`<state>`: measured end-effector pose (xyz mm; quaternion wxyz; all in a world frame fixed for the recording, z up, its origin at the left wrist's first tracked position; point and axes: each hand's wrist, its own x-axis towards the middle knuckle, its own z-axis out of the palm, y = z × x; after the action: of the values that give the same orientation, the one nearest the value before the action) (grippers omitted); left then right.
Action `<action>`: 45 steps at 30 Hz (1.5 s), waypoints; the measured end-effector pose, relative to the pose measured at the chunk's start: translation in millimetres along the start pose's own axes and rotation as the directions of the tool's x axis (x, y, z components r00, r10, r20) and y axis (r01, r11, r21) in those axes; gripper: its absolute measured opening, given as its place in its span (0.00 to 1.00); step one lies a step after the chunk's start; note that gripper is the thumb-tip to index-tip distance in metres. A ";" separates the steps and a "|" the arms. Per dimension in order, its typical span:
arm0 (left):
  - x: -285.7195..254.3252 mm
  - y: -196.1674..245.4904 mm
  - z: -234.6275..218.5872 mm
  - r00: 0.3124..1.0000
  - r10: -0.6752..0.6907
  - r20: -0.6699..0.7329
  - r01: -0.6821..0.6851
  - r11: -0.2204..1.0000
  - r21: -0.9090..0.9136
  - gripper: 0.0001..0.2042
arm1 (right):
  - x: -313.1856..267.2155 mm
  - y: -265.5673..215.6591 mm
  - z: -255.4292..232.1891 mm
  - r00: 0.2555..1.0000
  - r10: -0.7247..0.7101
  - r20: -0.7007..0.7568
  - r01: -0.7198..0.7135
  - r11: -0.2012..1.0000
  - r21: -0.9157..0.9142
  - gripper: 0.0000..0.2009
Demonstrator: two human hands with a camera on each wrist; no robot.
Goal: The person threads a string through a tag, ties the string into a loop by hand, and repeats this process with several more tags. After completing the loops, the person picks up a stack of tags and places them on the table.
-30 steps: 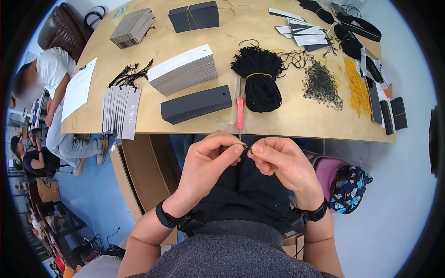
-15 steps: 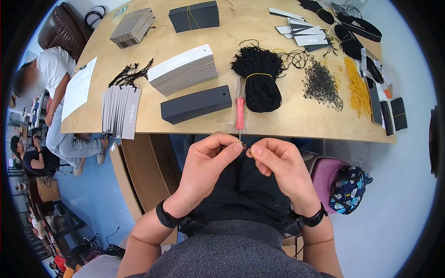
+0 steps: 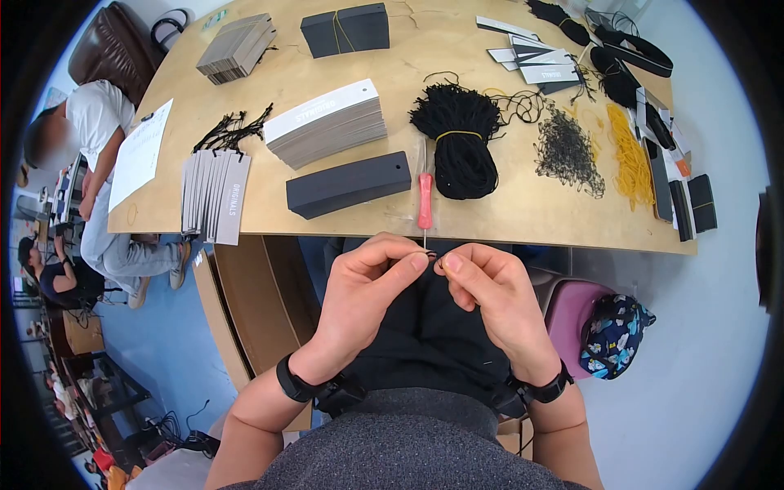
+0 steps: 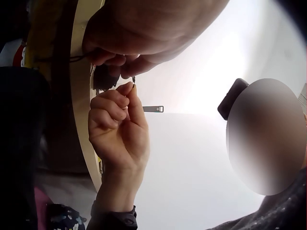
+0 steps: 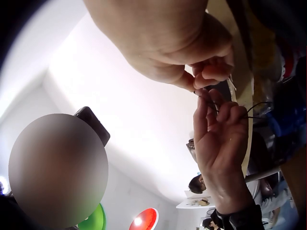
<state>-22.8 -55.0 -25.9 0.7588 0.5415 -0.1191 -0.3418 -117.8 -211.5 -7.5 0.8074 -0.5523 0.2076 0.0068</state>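
Between the two hands, just off the table's front edge, is a thin black cord (image 3: 431,253). My left hand (image 3: 367,286) pinches it between thumb and forefinger; in the right wrist view, cord ends (image 5: 256,109) stick out behind that hand's fingers. My right hand (image 3: 498,294) pinches the cord's other part with thumb and forefinger, the fingertips of both hands almost touching. A red-handled tool (image 3: 425,202) lies just beyond them, its thin metal shaft pointing at the hands. What exactly the cord forms between the fingertips is too small to tell.
On the table (image 3: 490,220) are a dark card stack (image 3: 347,186), white tags (image 3: 327,122), strung grey tags (image 3: 214,196), a black cord bundle (image 3: 464,163), dark small loops (image 3: 567,151) and yellow bands (image 3: 627,155). A person (image 3: 98,122) sits at the left.
The right hand's fingertips have shifted slightly at the cord, with the wrist a little further left. The left hand has barely moved and keeps its pinch.
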 end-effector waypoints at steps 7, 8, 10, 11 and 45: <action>0.8 -0.3 -0.8 0.994 0.102 0.044 -0.107 0.984 0.141 0.04 | 2.2 0.4 0.4 1.000 0.013 -0.001 -0.013 1.000 0.021 0.14; 0.3 1.3 -1.0 0.995 0.089 0.044 -0.095 0.984 0.148 0.04 | 1.6 -1.6 2.0 0.999 0.005 -0.031 -0.007 0.999 -0.050 0.13; -0.5 2.9 -1.9 0.996 0.077 0.042 -0.082 0.985 0.155 0.04 | 0.4 -4.2 3.7 0.998 -0.004 -0.059 -0.004 0.993 -0.122 0.13; -0.6 3.2 -2.5 0.998 0.055 0.043 -0.061 0.987 0.146 0.05 | -0.8 -4.8 3.6 0.993 -0.075 -0.093 0.048 0.963 -0.265 0.10; -2.7 11.6 -12.0 0.945 -0.284 0.164 0.302 0.948 -0.100 0.08 | 10.3 -35.3 -11.6 0.600 -0.658 0.456 0.659 0.082 -0.748 0.12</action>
<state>-13.7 -42.3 -19.5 0.7208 0.4782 -0.0716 -0.4967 -103.7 -237.9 16.8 0.3162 -0.9098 -0.0981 -0.2503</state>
